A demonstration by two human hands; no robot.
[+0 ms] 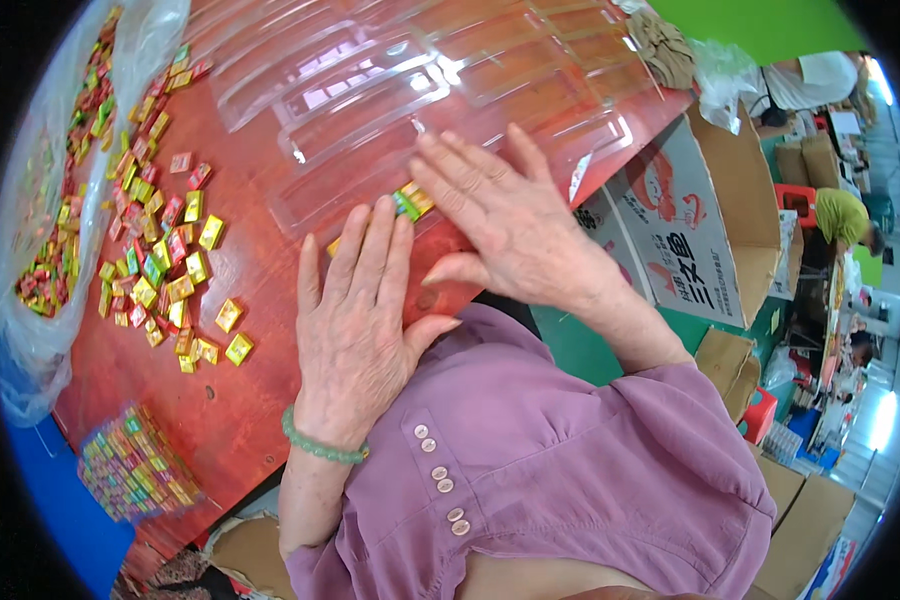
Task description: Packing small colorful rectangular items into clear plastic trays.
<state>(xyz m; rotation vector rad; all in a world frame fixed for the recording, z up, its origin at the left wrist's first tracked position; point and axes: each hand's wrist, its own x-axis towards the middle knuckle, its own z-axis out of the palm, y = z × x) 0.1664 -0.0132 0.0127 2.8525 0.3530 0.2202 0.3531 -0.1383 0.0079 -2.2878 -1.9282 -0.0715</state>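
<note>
My left hand (355,310), with a green bead bracelet on its wrist, lies palm down with its fingers stretched out. My right hand (510,220) is also palm down, fingers extended and thumb apart. Between and under the fingertips shows a short row of small yellow and green boxes (410,203) at the near edge of the red table (240,420); the hands hide much of it. Just beyond are clear plastic trays (370,110) with long slots. Left of my left hand, many small red, yellow and green boxes (170,265) are scattered loose.
A clear plastic bag (55,300) full of similar boxes stands at the far left. A wrapped block of little boxes (140,465) sits at the table's near-left corner. Right of the table is an open cardboard carton (690,220). Farther right are a red stool (796,200) and another person (842,215).
</note>
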